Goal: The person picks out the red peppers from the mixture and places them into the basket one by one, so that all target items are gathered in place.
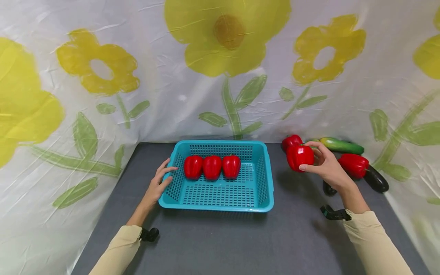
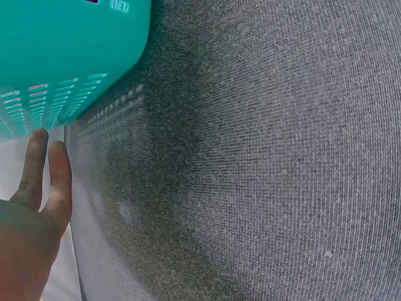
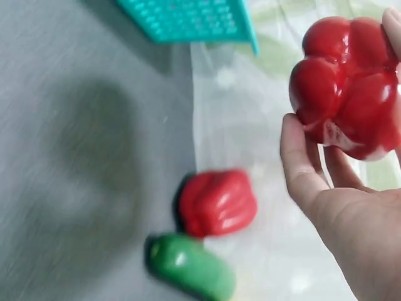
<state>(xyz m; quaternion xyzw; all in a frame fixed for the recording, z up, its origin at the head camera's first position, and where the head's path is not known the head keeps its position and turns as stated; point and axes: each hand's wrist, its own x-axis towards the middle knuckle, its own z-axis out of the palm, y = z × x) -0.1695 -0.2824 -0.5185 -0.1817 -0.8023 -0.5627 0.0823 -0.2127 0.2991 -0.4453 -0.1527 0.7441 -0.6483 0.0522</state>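
Inside the basket (image 1: 216, 208), three red peppers (image 1: 212, 168) sit side by side in a row, so the filling looks partway done. A fourth pepper (image 1: 299, 157) is in the right hand (image 1: 328, 167), thumb and fingers curved around it, above the table (image 1: 223, 244) to the right of the basket and not yet in. One loose pepper (image 1: 290, 141) lies just beyond it; another pepper (image 1: 353, 165) lies against an aubergine (image 1: 376, 180). Left to do, I judge, are the held one and probably these two. Fingers spread and fairly straight, the left hand (image 1: 160, 179) is at the basket's left rim, grasping no pepper.
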